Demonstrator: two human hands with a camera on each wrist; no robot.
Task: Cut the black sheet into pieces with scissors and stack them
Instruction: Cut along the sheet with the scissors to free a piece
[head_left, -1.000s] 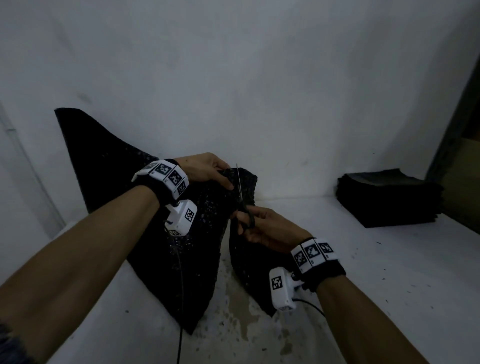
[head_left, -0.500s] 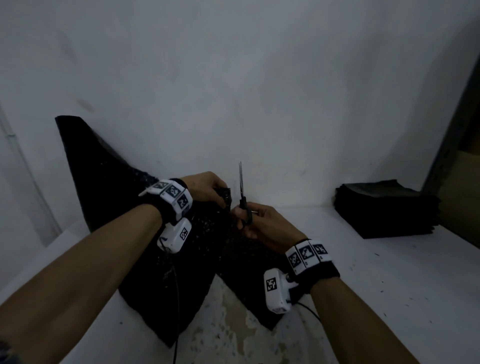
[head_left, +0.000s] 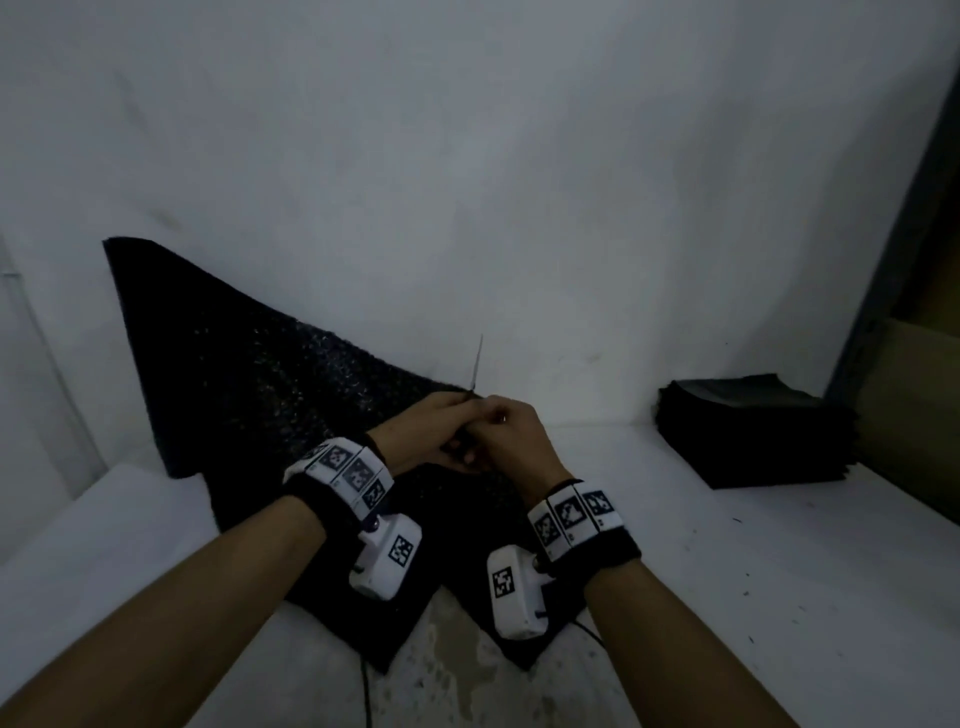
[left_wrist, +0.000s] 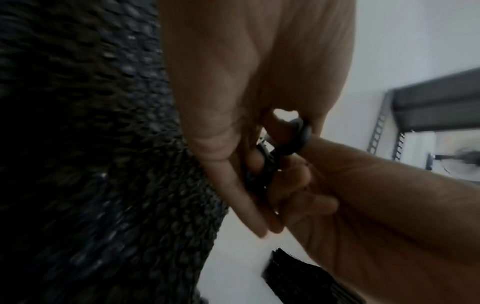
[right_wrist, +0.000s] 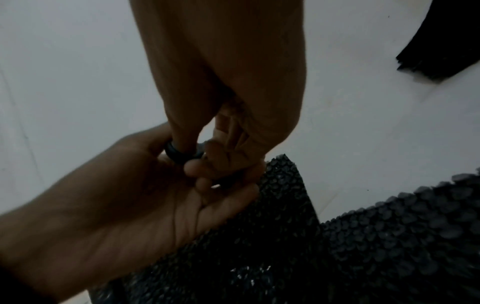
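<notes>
Evidently mid-job: big black sheet (head_left: 249, 395) at 9 o'clock, propped against the wall, lower part split by a cut, more cutting left. Left hand (head_left: 431, 431) at centre, fingers curled about the scissors (head_left: 477, 366) handles, blades shut and pointing to 12. Right hand (head_left: 511, 434) just beside, thumb through a handle ring, gripping. Finished stack (head_left: 753, 431) at 3 o'clock on the table (head_left: 779, 597).

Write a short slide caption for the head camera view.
Both hands, left hand and right hand, meet on upright scissors over a black sheet.
</notes>
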